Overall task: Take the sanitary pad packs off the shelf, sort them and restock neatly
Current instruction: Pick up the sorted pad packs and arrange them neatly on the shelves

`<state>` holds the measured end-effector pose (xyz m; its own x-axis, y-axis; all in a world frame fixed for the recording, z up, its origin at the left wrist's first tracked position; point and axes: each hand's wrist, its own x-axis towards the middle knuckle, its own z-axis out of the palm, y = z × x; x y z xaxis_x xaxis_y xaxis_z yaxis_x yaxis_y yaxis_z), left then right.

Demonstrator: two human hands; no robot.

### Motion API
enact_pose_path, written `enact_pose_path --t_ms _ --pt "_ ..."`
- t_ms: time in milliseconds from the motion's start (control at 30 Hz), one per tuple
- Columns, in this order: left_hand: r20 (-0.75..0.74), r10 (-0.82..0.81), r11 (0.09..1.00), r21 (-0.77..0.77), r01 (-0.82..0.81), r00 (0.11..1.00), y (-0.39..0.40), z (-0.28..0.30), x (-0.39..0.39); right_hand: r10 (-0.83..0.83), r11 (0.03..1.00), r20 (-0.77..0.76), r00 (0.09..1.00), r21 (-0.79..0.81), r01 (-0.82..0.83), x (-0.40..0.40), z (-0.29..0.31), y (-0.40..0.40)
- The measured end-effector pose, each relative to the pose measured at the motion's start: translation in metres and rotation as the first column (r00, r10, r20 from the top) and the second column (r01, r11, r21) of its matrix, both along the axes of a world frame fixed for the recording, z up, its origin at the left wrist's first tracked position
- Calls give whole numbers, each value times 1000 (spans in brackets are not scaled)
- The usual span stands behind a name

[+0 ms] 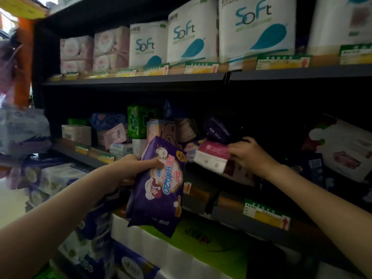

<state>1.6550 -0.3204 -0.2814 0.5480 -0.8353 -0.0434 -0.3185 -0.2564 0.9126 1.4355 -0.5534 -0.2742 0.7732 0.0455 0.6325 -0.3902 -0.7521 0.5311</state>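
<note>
Two packs in hand at shelf [128, 82].
Left hand [128, 170] grips purple pack [159, 190], near; right hand [248, 155] pinches pink-and-white pack [211, 158], farther right.

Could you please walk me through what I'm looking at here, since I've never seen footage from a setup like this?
There is no machine here: a person wears a wide-angle camera on the head, so the single picture looks forward and down along their own bare arms at a shop shelf.

The left hand holds a purple sanitary pad pack in front of the shelf, clear of the other goods. The right hand reaches into the middle shelf and has its fingers on a pink and white pack that sits at the shelf's front edge; whether it is properly gripped is hard to tell.

Behind these, the middle shelf holds a jumble of small packs, among them a green pack, lying at mixed angles. The upper shelf carries large white tissue packs marked "Soft".
</note>
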Motion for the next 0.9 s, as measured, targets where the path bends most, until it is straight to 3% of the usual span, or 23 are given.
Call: enact_pose_path --t_ms 133,167,200,233,267,300,333,400,500,633,733,833,900 --pt "-17 65 998 7 -65 998 -8 -4 -2 209 978 47 977 -18 -209 9 10 49" --pt "-35 73 997 21 -72 997 -9 -7 -2 251 968 50 967 16 -252 13 10 60" --pt "-50 81 996 36 -80 995 -10 -9 -1 259 949 64 964 169 -266 15 13 67" --pt "-59 86 995 52 -82 995 -9 -12 1 217 888 74 973 400 -228 15 17 66" --pt "-64 83 995 67 -79 994 -8 -14 2 146 761 30 989 635 -132 13 20 59" --pt "-69 75 994 79 -69 995 -8 -16 5 57 629 -98 994 776 40 12 22 51" --pt "-70 65 994 88 -59 995 -8 -18 7 -18 578 -266 964 784 227 11 19 47" --pt "-61 61 994 92 -55 996 -9 -20 9 -132 654 -373 919 663 363 17 2 45" --pt "-89 40 997 74 -34 995 -10 -28 10 -232 834 -210 950 460 306 29 -31 60" --pt "-52 -14 991 129 20 999 -3 -41 9 -280 873 -52 959 401 277 31 -38 77" --pt "-59 -16 980 198 27 998 12 -46 14 -112 924 149 982 380 47 29 -23 103" --pt "-166 72 977 208 -36 983 38 -58 25 111 981 310 944 118 -154 28 -18 144" --pt "-276 147 980 174 -101 950 62 -69 31 188 980 305 934 -1 -197 35 -27 172"
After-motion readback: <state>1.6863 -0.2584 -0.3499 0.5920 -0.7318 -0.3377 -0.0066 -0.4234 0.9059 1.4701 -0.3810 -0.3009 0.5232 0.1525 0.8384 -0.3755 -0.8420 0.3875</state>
